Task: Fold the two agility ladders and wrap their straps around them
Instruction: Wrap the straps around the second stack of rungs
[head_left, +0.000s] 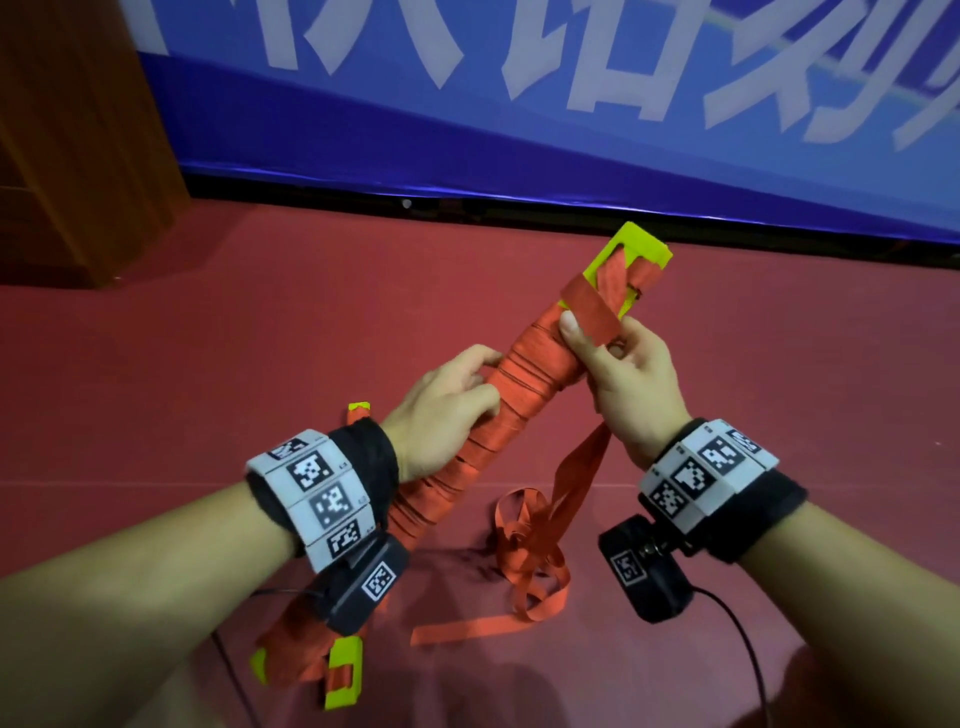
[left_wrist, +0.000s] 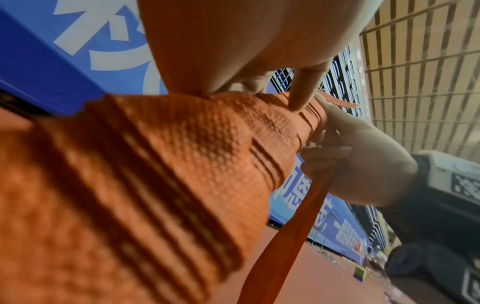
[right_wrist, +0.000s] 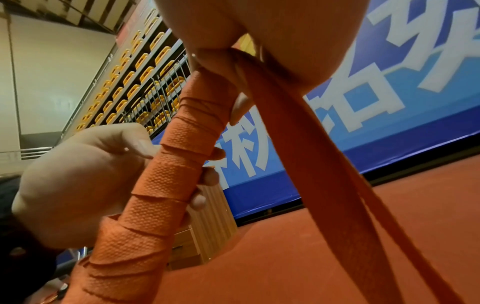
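Observation:
A folded agility ladder of yellow-green rungs, wound in orange strap, slants from lower left up to the right above the floor. My left hand grips the wrapped bundle at its middle. My right hand holds the bundle near its upper end and pinches the orange strap against it with the thumb. The loose strap hangs from that hand to a tangled pile on the floor. More yellow-green rung ends show under my left forearm; whether they belong to a second ladder I cannot tell.
The floor is a red mat. A blue banner with white characters stands along the far edge. A wooden cabinet rises at the far left. Yellow stadium seats behind railings show in the right wrist view.

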